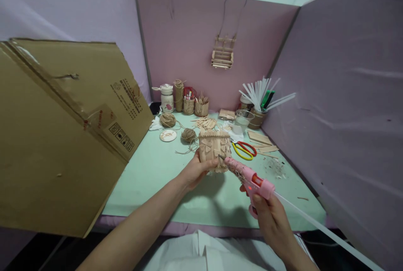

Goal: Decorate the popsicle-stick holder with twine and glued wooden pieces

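Observation:
My left hand [197, 170] grips a round container made of wooden craft sticks [210, 147], with a braided band round its top edge and small wooden pieces on its side. It is held up above the front of the table. In my right hand [267, 210] is a pink hot glue gun [248, 174], a small red light glowing on its body. Its nozzle points left, at or very close to the container's side; I cannot tell whether it touches. A long white glue stick [324, 229] sticks out of the gun's back end.
Scissors [244, 150] with red and yellow handles lie behind the gun. Twine balls [189, 135], a small white dish [168, 135], a plastic cup [243, 120] and a pot of glue sticks [257, 115] stand farther back. A large cardboard sheet [72, 136] leans at left.

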Available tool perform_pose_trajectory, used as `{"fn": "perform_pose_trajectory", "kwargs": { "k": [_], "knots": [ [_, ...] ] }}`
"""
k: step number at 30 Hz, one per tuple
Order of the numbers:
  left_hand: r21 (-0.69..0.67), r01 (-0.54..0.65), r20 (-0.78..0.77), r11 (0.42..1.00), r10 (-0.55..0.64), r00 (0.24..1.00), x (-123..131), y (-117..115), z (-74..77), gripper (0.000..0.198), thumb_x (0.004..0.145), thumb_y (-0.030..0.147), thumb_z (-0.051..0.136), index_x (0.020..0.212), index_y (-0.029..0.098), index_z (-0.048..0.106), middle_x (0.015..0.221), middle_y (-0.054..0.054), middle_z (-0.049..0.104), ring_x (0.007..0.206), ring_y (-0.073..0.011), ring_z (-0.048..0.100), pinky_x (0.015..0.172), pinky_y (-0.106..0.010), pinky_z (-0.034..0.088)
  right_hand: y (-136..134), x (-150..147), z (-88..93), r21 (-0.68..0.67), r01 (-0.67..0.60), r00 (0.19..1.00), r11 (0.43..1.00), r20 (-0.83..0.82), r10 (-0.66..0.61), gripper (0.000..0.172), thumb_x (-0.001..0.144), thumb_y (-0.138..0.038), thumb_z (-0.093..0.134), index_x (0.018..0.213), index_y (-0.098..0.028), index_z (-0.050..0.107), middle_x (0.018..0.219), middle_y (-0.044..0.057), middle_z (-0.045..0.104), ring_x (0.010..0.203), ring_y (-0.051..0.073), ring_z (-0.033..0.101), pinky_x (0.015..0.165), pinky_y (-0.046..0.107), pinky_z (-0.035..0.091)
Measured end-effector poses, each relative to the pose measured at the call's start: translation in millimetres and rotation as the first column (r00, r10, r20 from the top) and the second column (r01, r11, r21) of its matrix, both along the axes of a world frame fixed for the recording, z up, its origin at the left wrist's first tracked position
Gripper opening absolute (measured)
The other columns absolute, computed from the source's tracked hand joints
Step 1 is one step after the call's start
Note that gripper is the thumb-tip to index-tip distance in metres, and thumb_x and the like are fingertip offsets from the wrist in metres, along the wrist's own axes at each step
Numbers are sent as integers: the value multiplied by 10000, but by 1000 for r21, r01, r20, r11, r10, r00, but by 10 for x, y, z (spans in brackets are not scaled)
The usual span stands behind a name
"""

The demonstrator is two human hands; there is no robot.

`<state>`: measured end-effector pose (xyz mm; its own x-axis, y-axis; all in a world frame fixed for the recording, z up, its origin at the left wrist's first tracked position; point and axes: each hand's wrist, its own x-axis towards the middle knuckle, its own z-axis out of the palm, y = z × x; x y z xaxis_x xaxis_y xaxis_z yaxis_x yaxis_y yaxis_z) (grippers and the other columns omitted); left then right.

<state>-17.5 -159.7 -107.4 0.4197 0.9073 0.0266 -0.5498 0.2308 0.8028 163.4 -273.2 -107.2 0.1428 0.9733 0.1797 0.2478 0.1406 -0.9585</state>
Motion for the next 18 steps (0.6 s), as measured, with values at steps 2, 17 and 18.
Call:
{"fn": "perform_pose_trajectory", "kwargs": {
  "k": [2, 17, 18],
  "knots": [
    [1, 3, 3, 1000, -3, 1000, -2, -4, -1, 709, 621, 237, 860, 1259, 163, 560, 1315, -185, 610, 1207, -324, 588, 1040, -468, 420, 3, 0, 1, 20, 0, 1000, 1000, 25, -1, 484, 878, -633, 487, 962, -184, 647, 739, 32, 597, 477, 98, 374, 405, 223, 362],
    [5, 8, -15, 1000, -8, 1000, -6, -3, -5, 701, 612, 256, 867, 1244, 161, 578, 1277, -179, 635, 1182, -327, 600, 1020, -462, 429, -30, -37, 63, -15, 42, 999, 999, 18, -42, 503, 864, -658, 495, 915, -178, 635, 731, 35, 604, 496, 103, 402, 437, 233, 391],
    [4, 5, -16, 1000, -5, 1000, -7, -4, -4, 700, 611, 257, 868, 1242, 162, 580, 1274, -178, 636, 1182, -328, 600, 1021, -462, 427, -42, -55, 91, -21, 48, 999, 999, 9, -48, 509, 860, -669, 493, 912, -181, 627, 741, 34, 604, 502, 103, 400, 446, 236, 394]
  ]
}}
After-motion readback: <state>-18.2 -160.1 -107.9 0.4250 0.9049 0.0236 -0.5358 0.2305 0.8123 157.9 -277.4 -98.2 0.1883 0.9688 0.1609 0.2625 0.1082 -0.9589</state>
